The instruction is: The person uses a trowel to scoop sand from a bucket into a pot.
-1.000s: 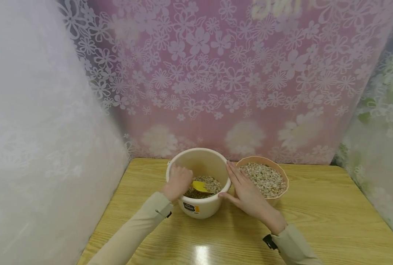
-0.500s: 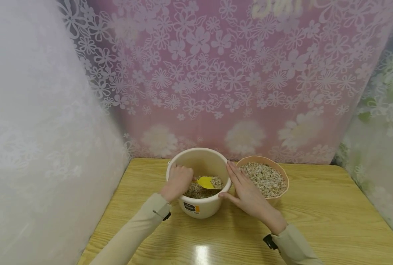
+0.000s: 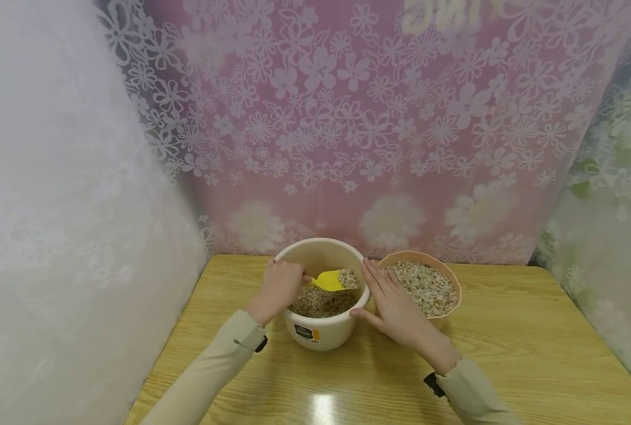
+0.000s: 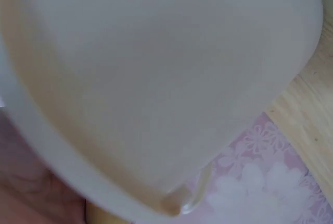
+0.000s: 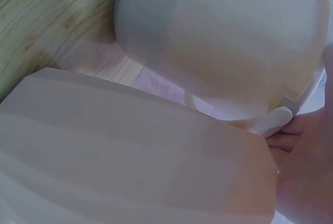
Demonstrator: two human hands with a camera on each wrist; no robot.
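Note:
In the head view a cream plastic bucket (image 3: 315, 333) holds loose pale-brown bits, like grain or fine gravel. My left hand (image 3: 279, 289), over the bucket's left rim, grips the handle of a yellow scoop (image 3: 328, 281). The scoop is inside the bucket above the loose material, with a heap of the bits at its tip. My right hand (image 3: 402, 313) rests against the bucket's right rim, its fingers straight. The left wrist view shows the bucket's outer wall (image 4: 156, 78) and part of my left hand (image 4: 36, 182). My right hand (image 5: 304, 166) shows beside the rim in its wrist view.
A peach bowl (image 3: 455, 280) with a scalloped rim, full of similar bits, stands just right of the bucket, behind my right hand. Both stand on a wood-grain table (image 3: 522, 342). A pink floral curtain (image 3: 347, 147) hangs behind, with pale sheets at both sides.
My left hand has drawn the scoop up out of the bits, now loaded at its tip, and moved slightly left and up. The right hand has stayed at the rim.

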